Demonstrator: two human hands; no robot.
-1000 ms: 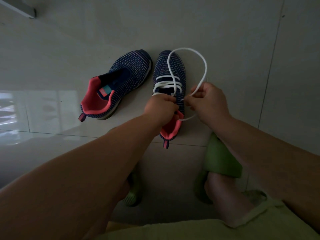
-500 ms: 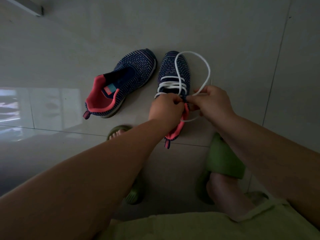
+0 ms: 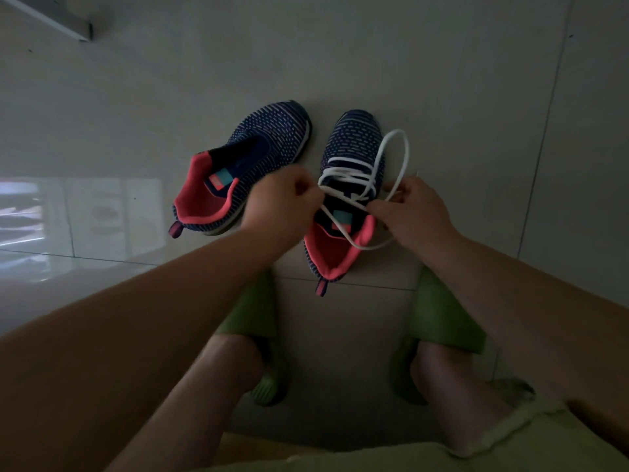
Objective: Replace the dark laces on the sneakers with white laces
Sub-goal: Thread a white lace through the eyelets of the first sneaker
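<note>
Pinching the white lace (image 3: 396,155) w/ both hands: left hand (image 3: 284,199) is curling fingers + thumb round one strand at the left side of the eyelets, right hand (image 3: 413,212) is nipping the other strand just right of the tongue. Both are closing on lace, not spreading.

Change vs half a sec ago: hands were meeting knuckle to knuckle over the shoe's throat, now they're pulling apart sideways, so the tongue + teal label are showing between them. Loop beyond the toe is looking smaller and has swung to the right side of the shoe, i.e. slack is being drawn through. Camera is also tipping down, more of the legs + green slippers (image 3: 442,315) showing.

Meaning: looks like a snug-up pull on the right shoe (image 3: 354,137), which is standing on the tile floor (image 3: 476,114) toe away, several white crossings already lying over the front. One strand is trailing in a curve over the pink heel lining. Top eyelets prob. not done yet, can't tell for sure in this dim light.

Left shoe (image 3: 269,137) is lying just beside it, angled, tongue bare, no lace visible, so approx. half the job is still waiting. No dark laces in view.
</note>
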